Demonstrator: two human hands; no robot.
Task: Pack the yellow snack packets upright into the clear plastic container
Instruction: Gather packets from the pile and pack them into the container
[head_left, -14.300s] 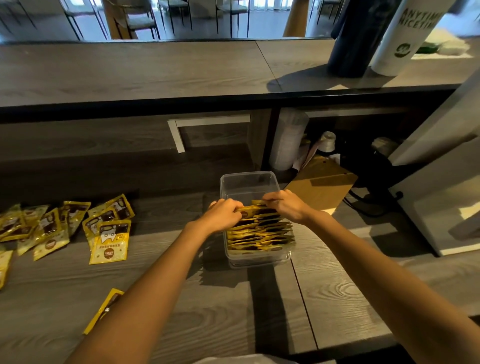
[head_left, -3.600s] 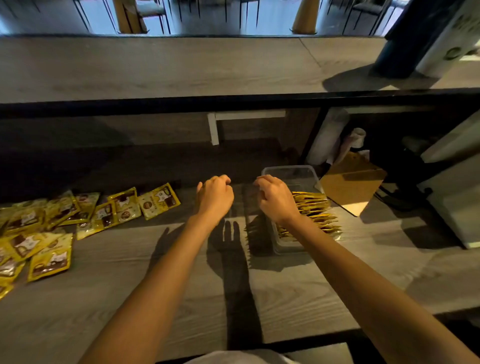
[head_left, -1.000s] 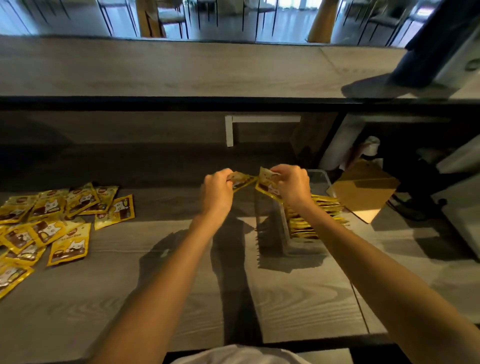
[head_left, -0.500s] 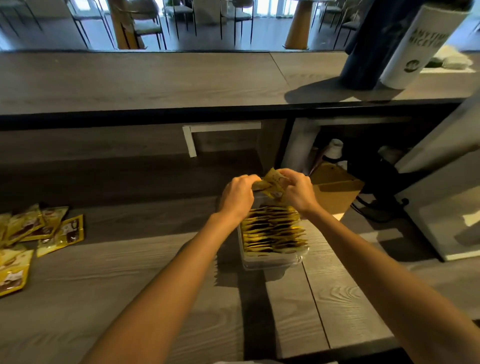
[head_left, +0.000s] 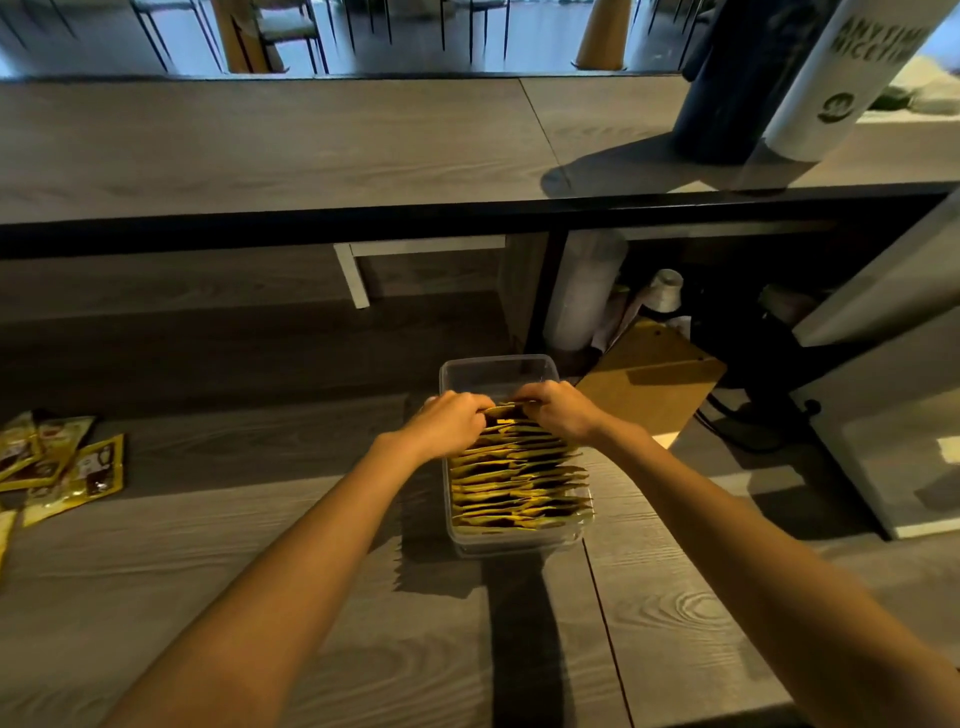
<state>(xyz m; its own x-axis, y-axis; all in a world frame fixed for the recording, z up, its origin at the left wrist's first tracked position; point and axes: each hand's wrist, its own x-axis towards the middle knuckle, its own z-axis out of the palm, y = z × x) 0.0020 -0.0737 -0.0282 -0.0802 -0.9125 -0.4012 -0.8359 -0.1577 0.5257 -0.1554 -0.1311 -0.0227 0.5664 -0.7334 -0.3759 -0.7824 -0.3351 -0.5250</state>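
Half a second ago both hands held the new packets up above the far end of the container; now the left hand (head_left: 451, 422) and right hand (head_left: 562, 413) have come down so that the packets (head_left: 503, 412) sit at the far end of the row, level with the tops of the ones already packed. Both grips are closed, fingers curled and pinched on the top edges of these last packets, the left from the left side and the right from the right. That reads as the insertion nearly done: the pair picked from the pile a second ago is going in upright behind the row (head_left: 519, 475), which fills the container (head_left: 498, 364) from its near wall to past the middle, leaving a clear gap at the far end. The task is well along but not finished, since loose packets (head_left: 78, 467) lie flat on the counter (head_left: 208, 571) well to the left. Much is hard to make out. The fingertips hide the packets they hold, so how many there are, and whether they reach the bottom or stand straight, cannot be told. The pile on the left is cut by the frame edge, so the number left is unknown. The near wall of the container is dim and its lower part lost in shadow, and the recess under the upper shelf is too dark to read.
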